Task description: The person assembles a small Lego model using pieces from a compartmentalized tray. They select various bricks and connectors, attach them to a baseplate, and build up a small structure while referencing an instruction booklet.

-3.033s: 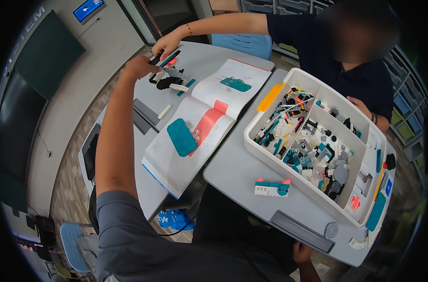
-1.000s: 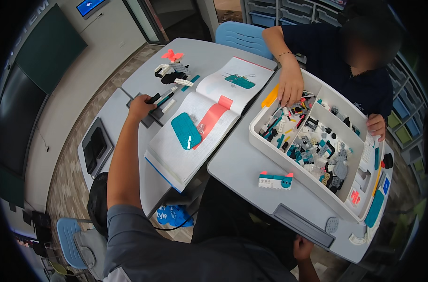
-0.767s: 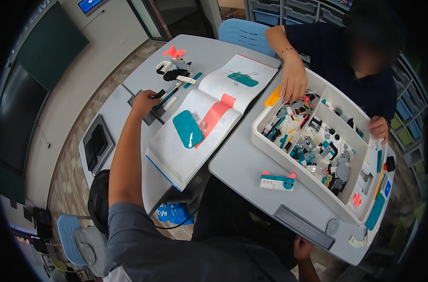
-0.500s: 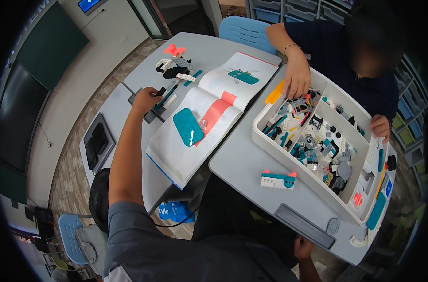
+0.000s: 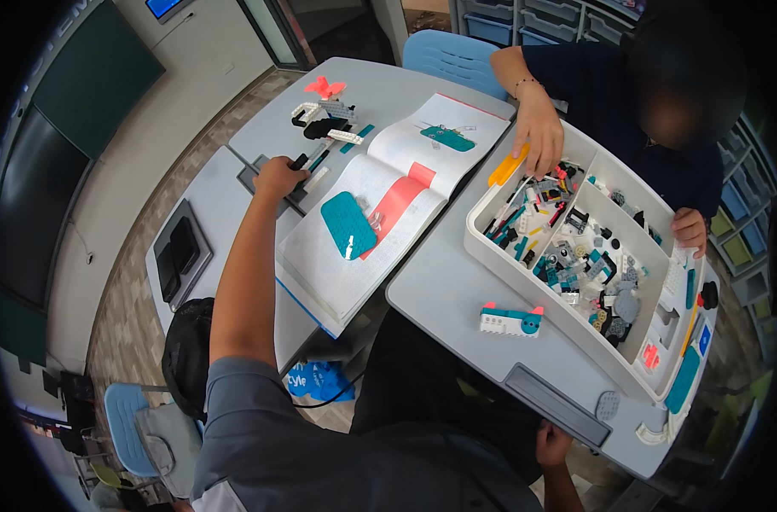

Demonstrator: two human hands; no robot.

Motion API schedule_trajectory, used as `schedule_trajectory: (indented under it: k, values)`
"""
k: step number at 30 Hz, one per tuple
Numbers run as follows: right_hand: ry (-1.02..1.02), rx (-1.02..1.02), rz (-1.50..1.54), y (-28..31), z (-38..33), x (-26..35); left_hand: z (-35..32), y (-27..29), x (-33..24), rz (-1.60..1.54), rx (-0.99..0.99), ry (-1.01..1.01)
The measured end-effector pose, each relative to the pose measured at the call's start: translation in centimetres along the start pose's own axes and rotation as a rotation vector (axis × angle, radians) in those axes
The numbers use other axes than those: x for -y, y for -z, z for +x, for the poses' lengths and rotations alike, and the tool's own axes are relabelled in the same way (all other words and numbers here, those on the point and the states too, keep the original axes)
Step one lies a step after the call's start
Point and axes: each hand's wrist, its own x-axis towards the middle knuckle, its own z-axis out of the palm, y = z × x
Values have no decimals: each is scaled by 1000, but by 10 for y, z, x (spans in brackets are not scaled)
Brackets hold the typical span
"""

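Apparently steadying it for assembly, the left hand (image 5: pixel 279 177) closes its fingers on a black piece (image 5: pixel 300 160) at the tabletop (image 5: pixel 235 205) beside the open booklet (image 5: pixel 380 213); the right hand (image 5: pixel 552 444) rests low, fingers unclear.

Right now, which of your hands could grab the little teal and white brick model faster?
Probably the right hand: it rests at the table edge near the brick model. The left hand is stretched beyond the open booklet.
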Motion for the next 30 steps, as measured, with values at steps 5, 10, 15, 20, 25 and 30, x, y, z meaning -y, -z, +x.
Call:
schedule_trajectory:
  k: [5, 10, 15, 20, 25, 30]
  values:
    - [-28, -56, -37, -1, 1, 9, -1, 9, 16, -68, 70, -79]
    - [6, -43, -94, 2, 5, 15, -27, 38, 38, -415, 314, -71]
    - [-41, -12, -181, -7, 7, 7, -71, 61, 35, -914, 522, -21]
    - [-133, 531, 146, -7, 45, 122, -144, 73, -9, -1146, 651, -138]
    - [85, 799, 394, 0, 85, 228, -170, 77, -4, -836, 330, -275]
    - [191, 733, 459, -4, 107, 263, -200, 65, 4, -489, 142, -328]
